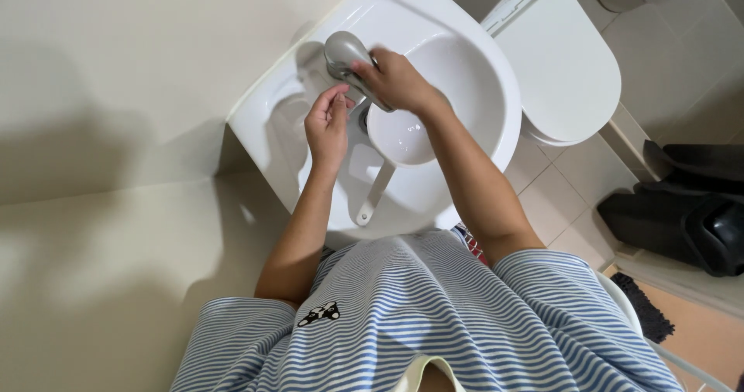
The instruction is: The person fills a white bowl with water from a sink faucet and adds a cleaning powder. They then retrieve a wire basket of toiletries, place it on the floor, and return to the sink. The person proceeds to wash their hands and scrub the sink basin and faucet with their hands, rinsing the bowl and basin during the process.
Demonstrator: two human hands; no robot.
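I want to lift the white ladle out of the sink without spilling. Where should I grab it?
Grip the ladle by its long handle, near the free end that points toward the sink's front rim. Come from the front, on the left hand's side: the bowl sits under the faucet, where the right hand is.
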